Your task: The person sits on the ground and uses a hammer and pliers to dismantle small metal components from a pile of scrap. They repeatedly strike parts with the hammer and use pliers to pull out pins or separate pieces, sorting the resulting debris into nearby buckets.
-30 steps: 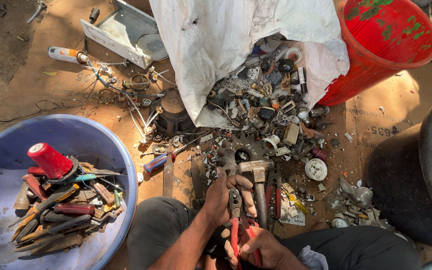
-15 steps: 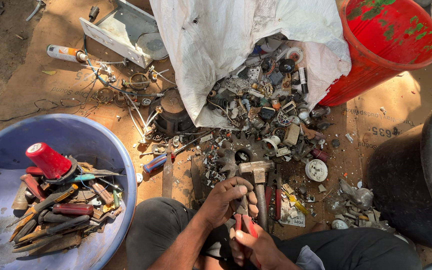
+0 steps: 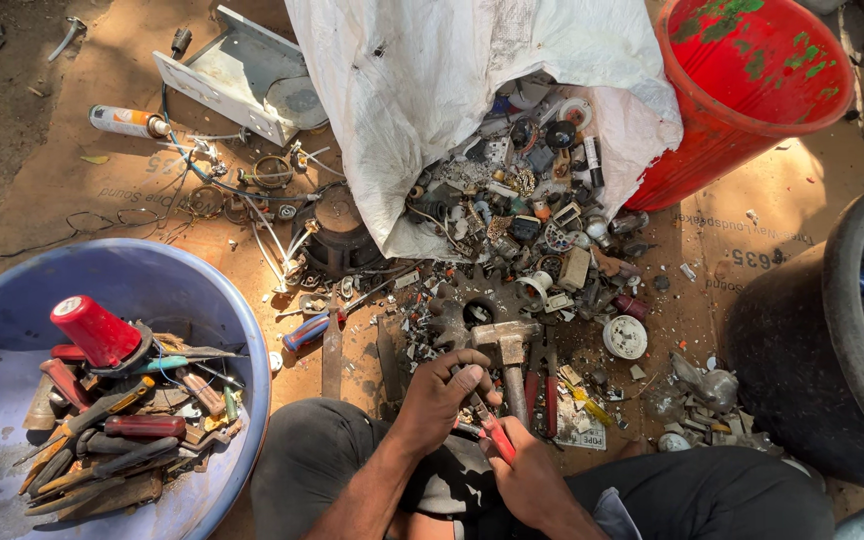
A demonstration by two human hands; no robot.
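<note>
While both hands stay low over the lap, the left hand [image 3: 440, 393] has slid from the hammer [image 3: 508, 350] back onto the jaws of the red-handled pliers [image 3: 489, 428], fingers curled on them. The right hand [image 3: 530, 478] still grips the handles, just below the scrap pile [image 3: 527, 215].
</note>
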